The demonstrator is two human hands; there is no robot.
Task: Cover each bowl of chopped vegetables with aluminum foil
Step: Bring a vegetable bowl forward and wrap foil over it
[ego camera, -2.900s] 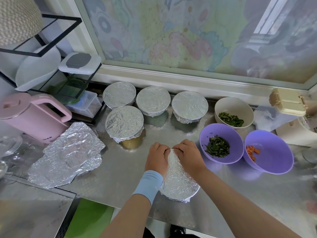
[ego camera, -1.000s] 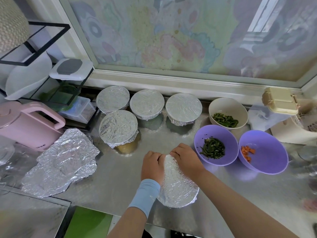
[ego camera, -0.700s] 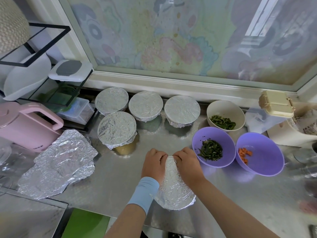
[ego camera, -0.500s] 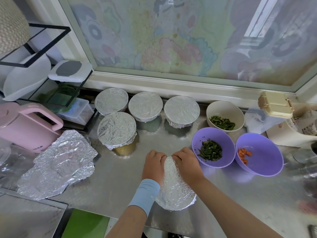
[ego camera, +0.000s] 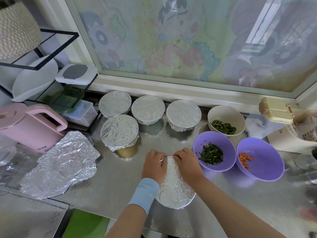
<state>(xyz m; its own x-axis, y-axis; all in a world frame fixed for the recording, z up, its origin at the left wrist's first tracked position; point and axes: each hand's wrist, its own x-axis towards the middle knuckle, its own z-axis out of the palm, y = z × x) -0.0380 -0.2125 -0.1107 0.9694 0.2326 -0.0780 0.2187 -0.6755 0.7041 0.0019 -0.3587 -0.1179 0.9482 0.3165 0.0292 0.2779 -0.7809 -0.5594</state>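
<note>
One view, head. Four covered bowls [ego camera: 119, 130] parked at table [ego camera: 116, 182] back, clear of my work. Foil-wrapped bowl [ego camera: 176, 196] nearest me; left hand [ego camera: 154, 166], right hand [ego camera: 187, 164] curl over far rim, pinching foil [ego camera: 172, 170] down for seal. Three open bowls [ego camera: 212, 152] wait at right.

Faded cartoon film across window [ego camera: 180, 40], daylight glowing through. Just below window, white sill [ego camera: 171, 91], then steel counter [ego camera: 120, 177]. Left of window, black rack [ego camera: 59, 31].

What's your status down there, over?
Left hand and right hand both pinch foil at the far rim of the near bowl. Four covered bowls behind, three open bowls right. Spare foil sheet lies left, not blocking.
</note>
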